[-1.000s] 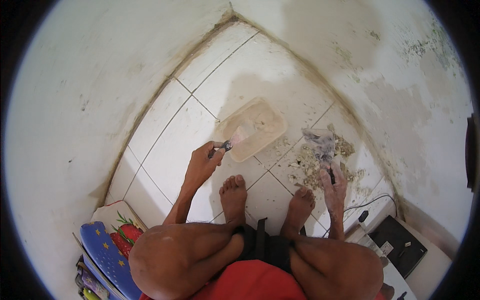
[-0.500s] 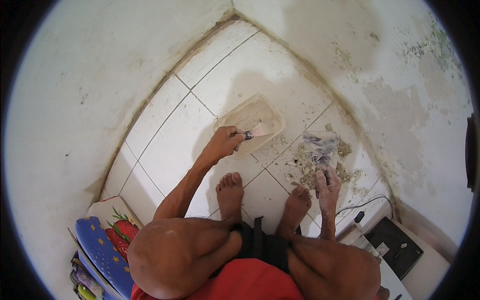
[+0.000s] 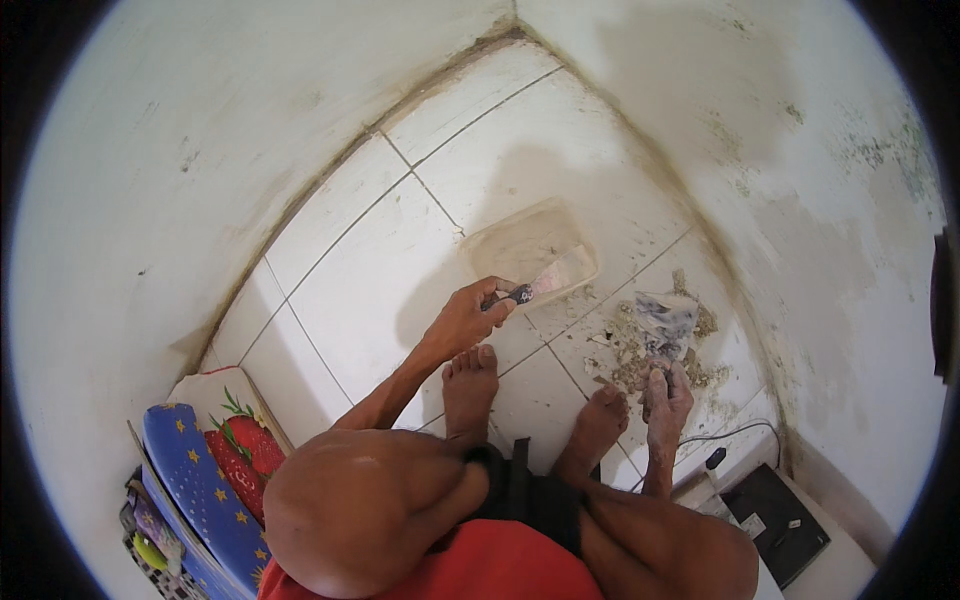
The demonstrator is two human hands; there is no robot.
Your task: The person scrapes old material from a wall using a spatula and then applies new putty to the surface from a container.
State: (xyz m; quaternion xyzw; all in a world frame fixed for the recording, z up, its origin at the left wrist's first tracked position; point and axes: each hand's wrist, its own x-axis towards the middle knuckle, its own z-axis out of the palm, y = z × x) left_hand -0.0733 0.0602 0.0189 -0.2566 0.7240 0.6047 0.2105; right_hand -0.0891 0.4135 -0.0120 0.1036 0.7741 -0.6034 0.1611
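Observation:
My left hand [image 3: 465, 322] grips the black handle [image 3: 518, 296] of a small putty knife. Its pale, pink-smeared blade [image 3: 558, 270] is over the right part of a translucent plastic tub [image 3: 500, 232], which has pale residue inside. My right hand [image 3: 665, 400], coated in pale powder, is closed on the handle of a broader scraper [image 3: 665, 318], its blade smeared grey and white. The scraper is over a patch of crumbly debris [image 3: 625, 355] on the white tiles, right of the tub. Whether either blade touches what lies under it I cannot tell.
My bare feet [image 3: 470, 395] stand between my hands. Stained walls meet at a corner ahead. Folded boards with star and strawberry patterns [image 3: 185, 470] lean at lower left. A black flat object [image 3: 760, 515] and a thin cable [image 3: 730, 430] lie at lower right, beside the wall.
My left hand has moved rightward, carrying the knife blade from the tub's left part to its right. My right hand still holds the scraper over the debris. The view has shifted slightly.

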